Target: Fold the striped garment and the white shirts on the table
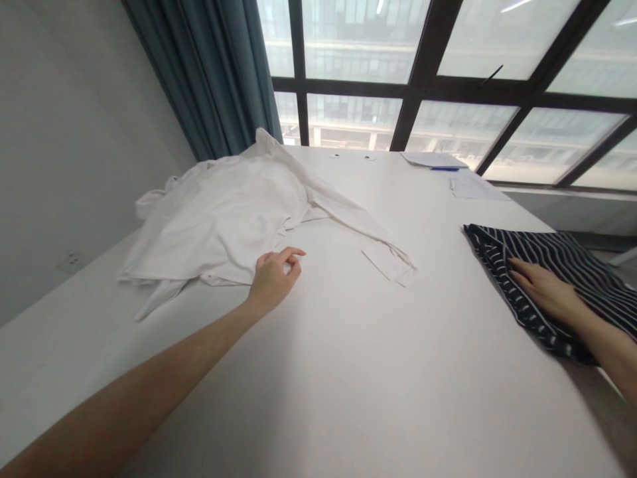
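A crumpled white shirt (223,219) lies on the white table (348,345) at the left, one long sleeve stretched out to the right. My left hand (275,275) reaches to the shirt's near edge, fingers loosely curled and apart, touching or almost touching the cloth, holding nothing that I can see. My right hand (545,292) lies flat, fingers stretched out, on a folded black garment with white stripes (557,265) at the table's right edge.
Sheets of paper (468,186) and a blue pen (444,168) lie at the far right of the table, below a large window. A teal curtain (209,73) hangs at the back left. A grey wall runs along the left.
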Available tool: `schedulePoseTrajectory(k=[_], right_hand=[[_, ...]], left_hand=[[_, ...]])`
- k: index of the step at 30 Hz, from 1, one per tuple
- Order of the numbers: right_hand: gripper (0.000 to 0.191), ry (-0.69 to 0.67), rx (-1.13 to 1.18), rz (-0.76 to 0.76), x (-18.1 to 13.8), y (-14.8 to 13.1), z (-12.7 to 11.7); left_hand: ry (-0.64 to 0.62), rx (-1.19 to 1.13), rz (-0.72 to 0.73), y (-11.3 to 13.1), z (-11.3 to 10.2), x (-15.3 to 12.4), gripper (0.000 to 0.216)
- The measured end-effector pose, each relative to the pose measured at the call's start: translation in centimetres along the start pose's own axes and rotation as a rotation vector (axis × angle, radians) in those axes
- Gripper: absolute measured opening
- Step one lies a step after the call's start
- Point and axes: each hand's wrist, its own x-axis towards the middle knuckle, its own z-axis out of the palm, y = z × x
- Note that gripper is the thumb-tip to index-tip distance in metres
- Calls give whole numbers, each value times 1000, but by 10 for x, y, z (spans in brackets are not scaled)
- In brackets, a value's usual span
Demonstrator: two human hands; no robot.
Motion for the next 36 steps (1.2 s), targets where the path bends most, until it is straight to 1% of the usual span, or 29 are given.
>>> schedulePoseTrajectory(k=[1,3,5,7,10,14,18,22,24,26,29,31,33,35,36], right_hand=[[63,-26,57,-9,-2,-13,-2],[64,-18,120,-56,-7,-37,-2],[61,23,84,-122,-13,-54,2],[58,60,20,-174,-17,-61,8],[54,91,7,-201,-20,-58,13],[52,39,80,-230,-16,-49,6],[52,-1,165,-192,-7,-38,-5],[55,-19,186,-155,3,-27,-5],[55,-20,164,-143,4,-28,-2],[55,-4,144,-152,1,-35,0],[54,-27,191,-179,-9,-47,-9],[53,-60,259,-119,-15,-46,-22],[53,-33,247,41,-17,-33,-34],[58,54,79,223,-15,-8,-40],[62,91,-35,278,-13,7,-38]], left_hand=[[1,0,6,0,0,0,28],[2,5,11,-1,1,0,28],[3,13,8,0,1,-1,28],[1,17,8,0,1,-1,28],[-3,16,11,0,1,-2,27],[-7,16,23,0,1,-2,27],[-7,33,24,-1,1,-2,27],[-9,36,15,0,1,-2,28],[-5,37,15,-1,1,-1,28],[-2,38,19,-1,2,-1,27],[-4,37,27,-1,2,-1,27],[-7,37,31,-1,2,-1,26],[-9,37,31,0,1,-1,26],[-12,37,30,0,0,-1,26],[-12,38,30,1,0,-1,26]])
